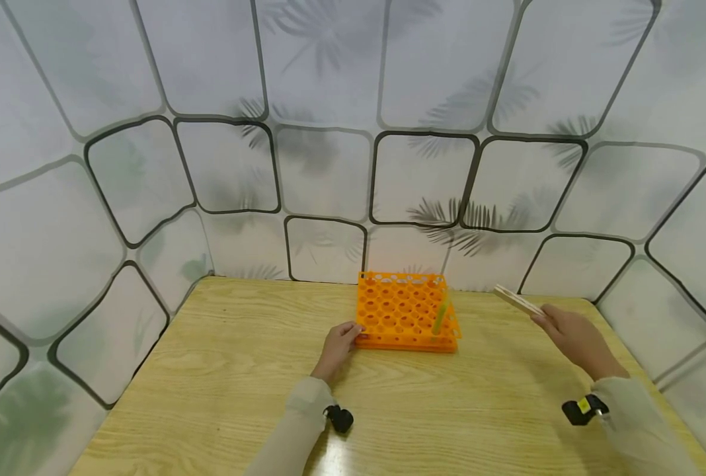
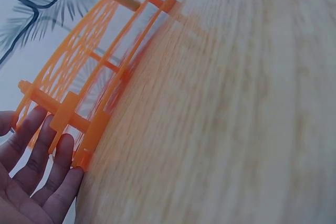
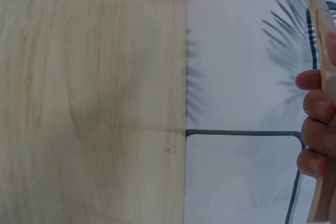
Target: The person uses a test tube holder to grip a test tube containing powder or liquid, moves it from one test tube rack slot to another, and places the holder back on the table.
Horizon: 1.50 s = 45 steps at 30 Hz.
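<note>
An orange plastic test tube rack (image 1: 397, 311) with rows of round holes stands toward the back of the table. My left hand (image 1: 339, 345) grips its left front corner; in the left wrist view that hand's fingers (image 2: 39, 166) lie against the rack's end (image 2: 79, 111). Near the rack's right side, a test tube (image 1: 440, 317) with yellow-green contents leans in the holes. Off to the right, my right hand (image 1: 573, 337) holds a wooden test tube clamp (image 1: 516, 301) above the table. The right wrist view shows fingers (image 3: 317, 135) curled round the clamp (image 3: 324, 77), partly cut off by the frame.
A light wood-grain table (image 1: 240, 390) carries the rack. Behind and at both sides rise pale wall coverings (image 1: 329, 172) with dark outlines and leaf prints. The rack's back edge is close to the rear wall. Black wrist cameras (image 1: 339, 418) sit on both sleeves.
</note>
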### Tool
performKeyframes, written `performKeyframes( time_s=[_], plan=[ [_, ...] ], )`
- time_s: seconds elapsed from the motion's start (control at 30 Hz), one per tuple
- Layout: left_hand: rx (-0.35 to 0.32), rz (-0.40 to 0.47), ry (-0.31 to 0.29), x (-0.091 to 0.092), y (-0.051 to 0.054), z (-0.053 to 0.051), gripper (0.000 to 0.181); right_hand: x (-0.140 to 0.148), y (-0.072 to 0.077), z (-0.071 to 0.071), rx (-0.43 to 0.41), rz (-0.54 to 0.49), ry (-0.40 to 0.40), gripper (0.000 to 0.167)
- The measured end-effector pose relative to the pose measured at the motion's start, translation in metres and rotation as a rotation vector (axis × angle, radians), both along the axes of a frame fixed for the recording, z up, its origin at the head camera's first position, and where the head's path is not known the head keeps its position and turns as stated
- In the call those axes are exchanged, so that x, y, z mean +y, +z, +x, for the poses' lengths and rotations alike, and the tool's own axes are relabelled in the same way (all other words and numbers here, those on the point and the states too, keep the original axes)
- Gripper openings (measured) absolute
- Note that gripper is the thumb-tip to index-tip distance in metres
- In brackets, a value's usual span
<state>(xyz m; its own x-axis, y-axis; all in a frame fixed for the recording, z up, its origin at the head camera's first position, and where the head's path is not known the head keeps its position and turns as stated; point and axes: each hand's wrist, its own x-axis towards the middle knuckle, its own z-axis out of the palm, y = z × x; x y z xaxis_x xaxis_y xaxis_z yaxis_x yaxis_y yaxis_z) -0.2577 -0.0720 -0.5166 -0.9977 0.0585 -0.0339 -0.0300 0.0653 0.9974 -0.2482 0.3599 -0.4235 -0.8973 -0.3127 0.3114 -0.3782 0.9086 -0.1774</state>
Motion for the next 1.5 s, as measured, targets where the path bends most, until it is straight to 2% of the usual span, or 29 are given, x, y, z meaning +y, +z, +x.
performKeyframes(
  time_s=[0.23,0.47,0.57,0.6,0.63,0.7,0.8,0.87,1.03,1.1,1.23,1.27,1.33,1.5],
  plan=[
    [-0.002,-0.001,0.000,-0.001,0.001,0.002,0.031,0.005,-0.010,0.003,-0.033,-0.043,-0.017,0.022],
    [0.000,0.015,0.003,0.000,0.001,0.002,0.033,0.010,-0.019,0.004,-0.149,-0.103,-0.080,0.027],
    [0.037,0.033,-0.010,-0.002,-0.003,0.000,0.035,0.012,-0.022,0.004,-0.187,-0.117,-0.112,0.031],
    [0.081,0.050,-0.031,-0.003,-0.007,-0.002,0.035,0.012,-0.023,0.004,-0.199,-0.120,-0.123,0.032],
    [0.097,0.060,-0.039,-0.004,-0.008,-0.002,0.036,0.013,-0.023,0.004,-0.208,-0.123,-0.133,0.034],
    [0.115,0.066,-0.050,-0.005,-0.009,-0.002,0.036,0.014,-0.025,0.005,-0.230,-0.127,-0.152,0.038],
    [0.073,0.074,-0.040,-0.003,-0.004,-0.001,0.032,0.015,-0.027,0.006,-0.252,-0.141,-0.189,0.042],
    [0.010,0.063,-0.021,-0.001,0.007,0.004,0.030,0.017,-0.029,0.007,-0.262,-0.148,-0.212,0.043],
    [-0.039,0.062,-0.027,0.000,0.027,0.012,0.029,0.023,-0.032,0.009,-0.294,-0.149,-0.263,0.047],
    [-0.049,0.065,-0.021,0.000,0.023,0.010,0.030,0.026,-0.033,0.009,-0.323,-0.149,-0.278,0.049],
    [-0.053,0.075,-0.017,0.000,0.024,0.011,0.030,0.032,-0.034,0.013,-0.382,-0.153,-0.313,0.049],
    [-0.049,0.075,-0.020,0.000,0.025,0.012,0.030,0.034,-0.035,0.014,-0.395,-0.158,-0.320,0.048],
    [-0.050,0.076,-0.025,0.000,0.033,0.017,0.029,0.037,-0.037,0.017,-0.407,-0.164,-0.330,0.047],
    [-0.048,0.067,-0.025,-0.001,0.035,0.019,0.029,0.046,-0.045,0.023,-0.434,-0.176,-0.338,0.047]
  ],
)
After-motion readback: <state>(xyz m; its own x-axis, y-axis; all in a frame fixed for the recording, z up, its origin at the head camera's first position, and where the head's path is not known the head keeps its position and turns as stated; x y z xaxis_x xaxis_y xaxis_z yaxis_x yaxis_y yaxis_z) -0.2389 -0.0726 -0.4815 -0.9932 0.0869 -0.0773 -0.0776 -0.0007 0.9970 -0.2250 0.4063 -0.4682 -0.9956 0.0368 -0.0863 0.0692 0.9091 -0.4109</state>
